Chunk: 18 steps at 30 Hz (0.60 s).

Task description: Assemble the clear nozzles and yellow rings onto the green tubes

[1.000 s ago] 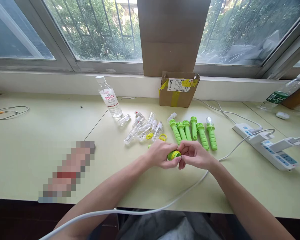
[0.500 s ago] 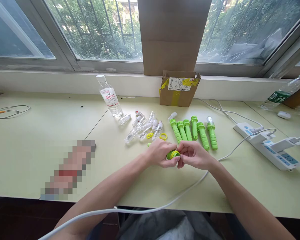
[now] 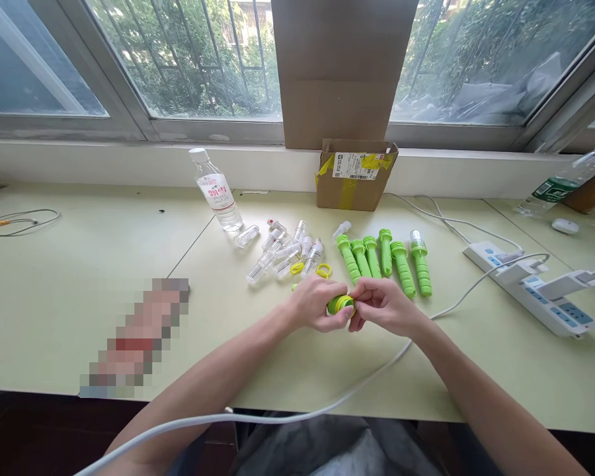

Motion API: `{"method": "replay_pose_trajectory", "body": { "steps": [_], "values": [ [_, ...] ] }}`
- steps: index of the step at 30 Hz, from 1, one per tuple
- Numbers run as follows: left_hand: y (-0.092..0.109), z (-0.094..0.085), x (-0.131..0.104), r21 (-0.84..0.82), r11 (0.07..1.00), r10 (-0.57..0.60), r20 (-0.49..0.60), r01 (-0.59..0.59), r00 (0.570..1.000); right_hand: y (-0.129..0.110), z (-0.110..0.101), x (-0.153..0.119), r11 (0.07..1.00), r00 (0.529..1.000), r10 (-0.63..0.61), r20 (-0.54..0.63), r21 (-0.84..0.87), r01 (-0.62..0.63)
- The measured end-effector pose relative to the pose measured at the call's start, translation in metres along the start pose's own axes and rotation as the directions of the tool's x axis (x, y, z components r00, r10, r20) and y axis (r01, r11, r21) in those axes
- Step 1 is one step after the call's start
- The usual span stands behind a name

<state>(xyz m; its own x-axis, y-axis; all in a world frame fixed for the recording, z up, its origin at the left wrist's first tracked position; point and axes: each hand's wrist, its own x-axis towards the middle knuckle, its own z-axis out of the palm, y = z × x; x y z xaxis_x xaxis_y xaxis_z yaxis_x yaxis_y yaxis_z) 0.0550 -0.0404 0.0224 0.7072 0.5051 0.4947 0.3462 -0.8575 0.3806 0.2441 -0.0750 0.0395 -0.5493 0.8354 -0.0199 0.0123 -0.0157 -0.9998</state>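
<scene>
My left hand (image 3: 320, 303) is wrapped round a green ribbed handle (image 3: 333, 306), its open end turned toward the right. A yellow ring (image 3: 346, 301) sits around that end. Fingers of my right hand (image 3: 379, 304) are closed in a pinch at the ring's edge; the fingertips are partly hidden. Beyond my hands, several similar green handles (image 3: 402, 268) lie in a row, and the rightmost one carries a clear cap (image 3: 416, 238). Left of them is a loose pile of clear plastic tubes (image 3: 276, 251), with two yellow rings (image 3: 324, 270) beside it.
A water bottle (image 3: 219, 198) and an open cardboard box (image 3: 354, 182) stand at the back. On the right lies a white power strip (image 3: 528, 287). Its white cable (image 3: 357, 390) crosses in front of my arms. A blurred patch (image 3: 139, 337) covers something at the left.
Both hands have shifted very slightly left, and the handle's open end shows a little more. The grip stays the same.
</scene>
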Motion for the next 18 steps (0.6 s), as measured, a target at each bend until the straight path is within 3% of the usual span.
{"method": "replay_pose_trajectory", "body": {
  "steps": [13, 18],
  "values": [
    [-0.0006, -0.0016, 0.0034, 0.012, 0.993, -0.116, -0.069, 0.117, 0.991, -0.0007, -0.0015, 0.0019, 0.999, 0.991, -0.047, -0.125, -0.019, 0.045],
    [-0.0029, -0.0004, 0.0017, 0.014, 0.995, -0.098, -0.096, 0.1, 0.991, -0.0001, -0.0007, 0.0043, 0.996, 0.994, -0.011, -0.105, 0.086, 0.02]
  ]
}}
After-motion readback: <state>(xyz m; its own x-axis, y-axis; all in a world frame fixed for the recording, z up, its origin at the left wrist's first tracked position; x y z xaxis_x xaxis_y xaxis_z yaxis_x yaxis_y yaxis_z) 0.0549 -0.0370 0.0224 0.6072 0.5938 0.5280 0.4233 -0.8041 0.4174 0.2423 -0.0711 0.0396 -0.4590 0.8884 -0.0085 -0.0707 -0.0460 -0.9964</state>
